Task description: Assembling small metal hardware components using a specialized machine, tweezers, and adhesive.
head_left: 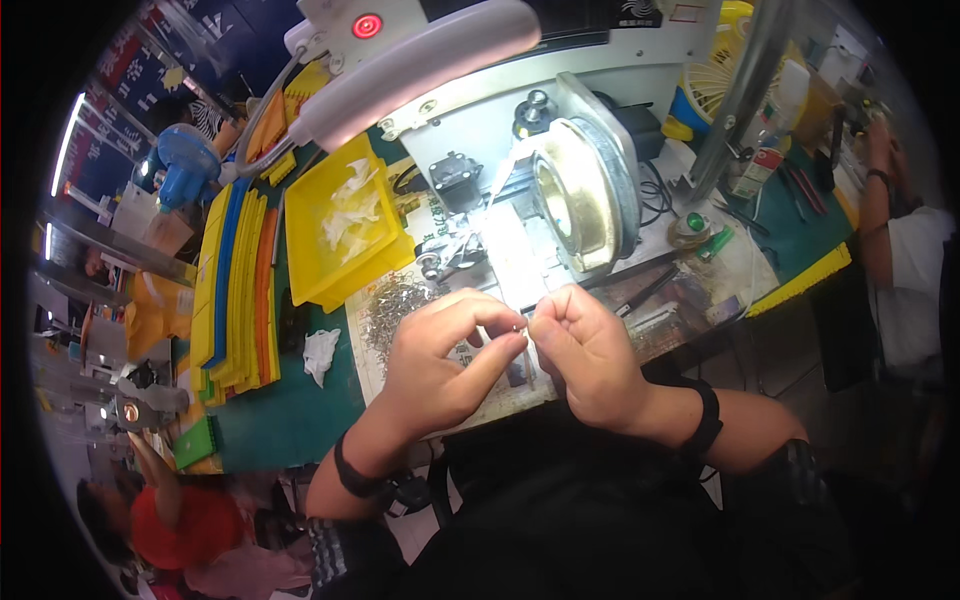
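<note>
My left hand (pixel 445 358) and my right hand (pixel 590 352) meet in front of a lit bench machine (pixel 510 250). Thumb and index finger of the left are pinched at a tiny shiny piece, too small to name. Curled in a pinch, the right hand's fingertips touch the same spot, and what they grip is hidden. Just beyond them stands a large pale spool-like wheel (pixel 562 205) on the machine. A heap of small metal pieces (pixel 392 308) lies on the worktop, to the left of my left hand.
A yellow bin (pixel 310 272) with crumpled white tissues stands left, beside stacked yellow trays (pixel 235 290). A white tissue (pixel 320 355) lies on the green mat. Overhead hangs a tubular lamp (pixel 430 70). A dark slim tool (pixel 648 291) and green-capped bottle (pixel 690 232) sit right. Other people work at both sides.
</note>
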The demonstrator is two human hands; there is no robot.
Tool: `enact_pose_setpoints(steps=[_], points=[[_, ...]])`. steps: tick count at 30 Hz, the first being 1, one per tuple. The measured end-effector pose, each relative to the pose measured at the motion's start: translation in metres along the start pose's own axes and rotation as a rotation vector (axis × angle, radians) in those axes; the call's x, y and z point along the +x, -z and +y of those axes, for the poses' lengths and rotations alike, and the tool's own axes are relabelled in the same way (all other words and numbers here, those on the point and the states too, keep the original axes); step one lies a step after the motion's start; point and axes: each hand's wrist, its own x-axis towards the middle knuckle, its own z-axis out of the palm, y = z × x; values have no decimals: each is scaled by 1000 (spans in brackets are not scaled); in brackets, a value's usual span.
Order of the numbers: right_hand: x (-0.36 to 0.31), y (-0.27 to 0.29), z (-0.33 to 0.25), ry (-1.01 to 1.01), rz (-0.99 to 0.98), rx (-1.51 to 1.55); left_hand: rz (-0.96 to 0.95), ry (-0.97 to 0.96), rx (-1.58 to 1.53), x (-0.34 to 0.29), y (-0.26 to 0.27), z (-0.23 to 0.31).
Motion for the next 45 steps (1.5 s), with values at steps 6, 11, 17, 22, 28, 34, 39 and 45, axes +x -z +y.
enact_pose_setpoints(steps=[6, 11, 17, 22, 28, 34, 39, 45], points=[[0, 16, -13, -63, 61, -117, 189, -151, 40, 0, -21, -14], [3, 25, -38, 547, 54, -812, 210, -252, 56, -1, -26, -16], [13, 30, -36, 806, -66, -1030, 228, -298, 64, 0, -29, -13], [12, 30, -33, 839, -20, -1030, 249, -317, 208, -5, -30, -10], [13, 34, -25, 825, -2, -1029, 268, -289, 275, -4, -35, -10], [1, 53, -31, 759, -11, -1030, 241, -273, 183, 0, -42, -21], [6, 182, -87, 732, 355, -844, 233, -185, 269, -14, -38, -27], [63, 272, -212, 696, 972, -1160, 210, -174, 158, -4, -42, -28]])
